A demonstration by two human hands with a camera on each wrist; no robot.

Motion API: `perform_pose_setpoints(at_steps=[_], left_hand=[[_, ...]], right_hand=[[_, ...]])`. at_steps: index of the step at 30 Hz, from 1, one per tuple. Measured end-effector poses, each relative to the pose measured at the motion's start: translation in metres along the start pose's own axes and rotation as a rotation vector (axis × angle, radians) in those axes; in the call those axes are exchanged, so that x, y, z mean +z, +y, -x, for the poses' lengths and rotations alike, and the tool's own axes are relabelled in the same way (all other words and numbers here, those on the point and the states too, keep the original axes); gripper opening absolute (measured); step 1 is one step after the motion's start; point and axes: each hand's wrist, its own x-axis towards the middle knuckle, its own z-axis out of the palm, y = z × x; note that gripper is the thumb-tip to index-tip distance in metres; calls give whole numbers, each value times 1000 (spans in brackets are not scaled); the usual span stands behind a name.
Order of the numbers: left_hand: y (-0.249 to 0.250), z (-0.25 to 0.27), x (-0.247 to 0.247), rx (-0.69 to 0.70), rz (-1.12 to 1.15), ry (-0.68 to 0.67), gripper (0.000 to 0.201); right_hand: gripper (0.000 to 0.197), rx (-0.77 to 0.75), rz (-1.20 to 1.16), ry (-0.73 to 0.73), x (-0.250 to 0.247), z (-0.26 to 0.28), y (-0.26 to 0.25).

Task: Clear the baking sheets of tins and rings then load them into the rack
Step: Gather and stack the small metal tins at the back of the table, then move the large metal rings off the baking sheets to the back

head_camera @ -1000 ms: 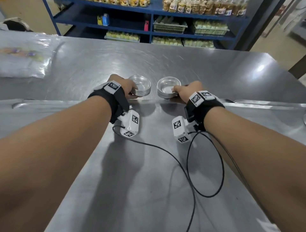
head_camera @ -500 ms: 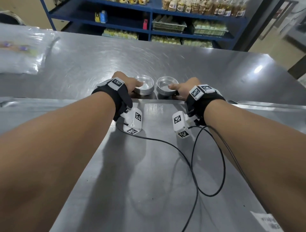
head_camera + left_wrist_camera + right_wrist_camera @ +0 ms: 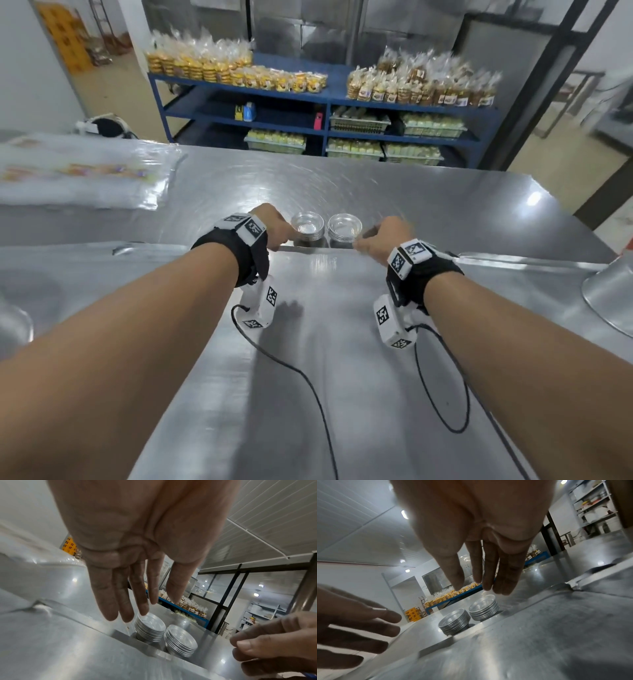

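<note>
Left hand: your left hand sits just left of centre in the head view, fingers straight and loose, holding nothing; the left wrist view shows the fingertips hanging above the sheet's far rim.
Right hand: your right hand sits just right of centre, empty too. In the right wrist view its fingers point straight down and relaxed.
Left stack: a stack of small round tins stands on the table just past the sheet's far rim, close beside your left fingertips. Whether they touch it cannot be told.
Right stack: a second stack stands just right of the first, a narrow gap between them, with your right hand a little apart on its right.
Between the hands: both stacks lie between your two hands, neither one gripped.
Sheet: the baking sheet fills the lower centre of the head view under your forearms; its far rim runs across just below the stacks.
Table: the steel table spreads across the middle of the frame.
Shelf: a blue shelf with bagged goods stands at upper centre.
Plastic: a folded clear sheet of plastic lies at the left.
Bowl: a metal bowl's edge shows at the right edge.
</note>
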Motion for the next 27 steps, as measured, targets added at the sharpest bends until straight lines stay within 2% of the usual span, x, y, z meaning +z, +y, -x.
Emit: perform_pose_setpoints(at_steps=[8, 14, 19, 27], left_hand=[[-10, 139, -44, 68, -329, 107, 31], [-49, 223, -84, 43, -556, 168, 19], [-111, 259, -132, -2, -641, 216, 17], [-250, 266, -228, -144, -607, 342, 41]], right_hand=[[33, -194, 162, -116, -8, 123, -42], [36, -368, 327, -214, 4, 201, -99], [35, -497, 380, -244, 38, 239, -168], [42, -560, 385, -327, 137, 261, -293]])
